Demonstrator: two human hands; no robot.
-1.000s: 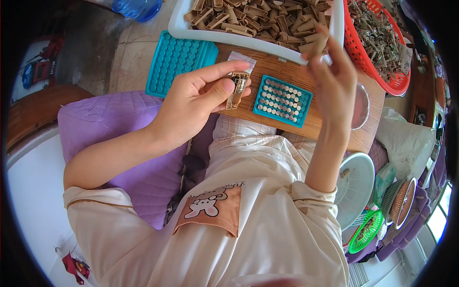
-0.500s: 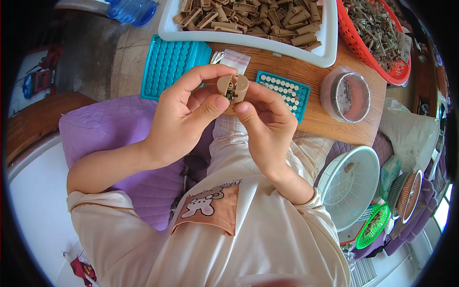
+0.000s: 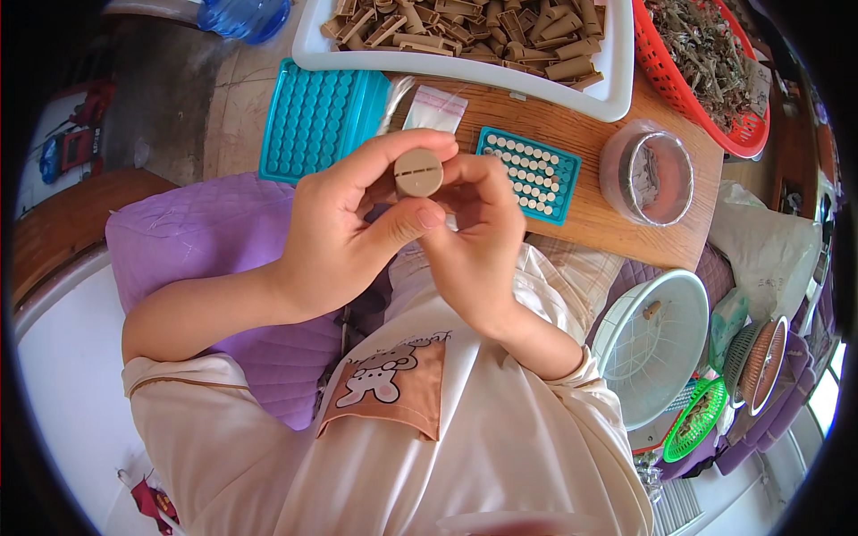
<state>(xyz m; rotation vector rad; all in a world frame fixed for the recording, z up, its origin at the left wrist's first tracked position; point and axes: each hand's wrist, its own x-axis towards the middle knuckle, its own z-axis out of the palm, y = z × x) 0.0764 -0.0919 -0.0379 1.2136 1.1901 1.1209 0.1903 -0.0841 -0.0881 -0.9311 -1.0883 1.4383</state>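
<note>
Disc [image 3: 418,172], tan and round with a slot across its face, sits dead centre in the upper half of the frame, pinched up between both hands above the person's lap. Working down from the biggest things: a wooden table [image 3: 608,214] runs across the top, and on it a white tray [image 3: 617,85] heaped with tan sticks fills the upper middle. A red basket [image 3: 715,125] of dried twigs crowds the upper right corner. Purple cushion [image 3: 192,250] spreads out at left, under the left forearm. White fan grille [image 3: 652,344] lies at lower right, with small green and brown baskets just beyond it. A teal tray [image 3: 317,116] of empty cells sits upper left of centre, on the table's left edge. Left hand [image 3: 344,237] comes in from the left, thumb and fingers closed on the disc. Right hand [image 3: 478,237] meets it from below, fingers curled up, gripping the disc's right side. A clear tub [image 3: 648,174] stands at right on the table. A smaller teal tray [image 3: 532,174], its cells filled with pale plugs, lies just right of the hands. A little plastic bag [image 3: 435,109] rests just above the disc.
</note>
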